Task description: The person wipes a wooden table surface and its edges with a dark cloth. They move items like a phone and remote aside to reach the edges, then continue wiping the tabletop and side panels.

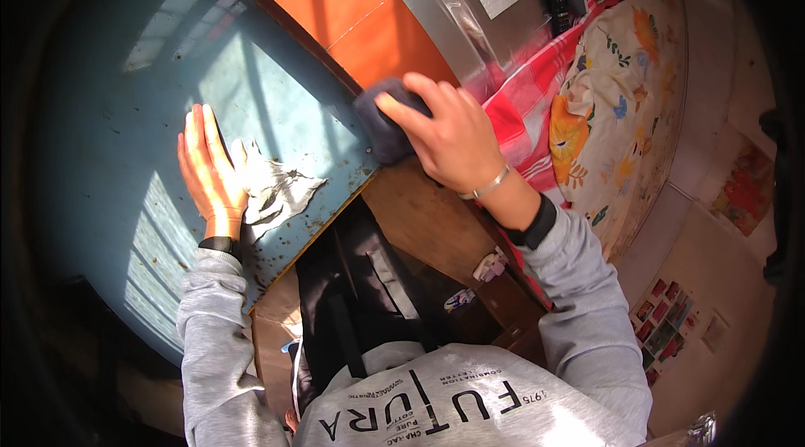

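My left hand [210, 164] rests flat on the worn light-blue tabletop [157, 126], its fingers together and its thumb against a crumpled white cloth [277, 186]. The cloth shows grey stains. My right hand [449, 132] grips a dark, bunched cloth or pad [390, 126] at the table's right corner, beside the dark edge strip; its exact kind is blurred. Sunlight and window-bar shadows fall across the blue surface, which has chips and rust-like spots along its near edge.
Beyond the dark strip lies an orange tiled surface [352, 7]. To the right are a red-and-white checked cloth [509, 120] and a floral fabric [616, 132]. A brown wooden surface [409, 214] lies below my right hand.
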Available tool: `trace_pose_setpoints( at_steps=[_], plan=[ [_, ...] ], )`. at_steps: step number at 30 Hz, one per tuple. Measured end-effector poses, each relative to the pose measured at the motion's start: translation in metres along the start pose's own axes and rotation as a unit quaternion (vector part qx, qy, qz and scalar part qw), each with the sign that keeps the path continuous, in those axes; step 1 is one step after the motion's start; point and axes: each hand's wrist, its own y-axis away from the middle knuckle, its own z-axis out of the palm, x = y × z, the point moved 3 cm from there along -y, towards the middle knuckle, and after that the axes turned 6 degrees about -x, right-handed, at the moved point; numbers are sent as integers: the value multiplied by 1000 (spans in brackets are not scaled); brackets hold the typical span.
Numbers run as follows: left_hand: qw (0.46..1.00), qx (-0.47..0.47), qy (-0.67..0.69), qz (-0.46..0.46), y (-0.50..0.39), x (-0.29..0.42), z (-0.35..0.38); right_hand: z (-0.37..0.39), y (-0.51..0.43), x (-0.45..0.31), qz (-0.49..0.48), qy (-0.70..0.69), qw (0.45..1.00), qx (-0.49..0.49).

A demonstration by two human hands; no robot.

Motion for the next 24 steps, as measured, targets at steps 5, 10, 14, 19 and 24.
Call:
trace_pose_setpoints(
  at_steps=[5,10,14,19,24],
  plan=[
    [1000,-15,-18,-3,2,-1,1,10,-37,2,-27,-6,997,70],
    [1000,-17,5,-6,1,0,0,6,106,12,95,-33,994,-52],
    [1000,-19,8,-9,1,1,-2,12,127,37,218,-6,975,-32],
    [999,-36,-18,-5,2,1,-2,23,-58,51,103,65,979,161],
    [998,-54,-39,-17,3,-1,0,-4,-238,35,16,78,979,189]
  ],
)
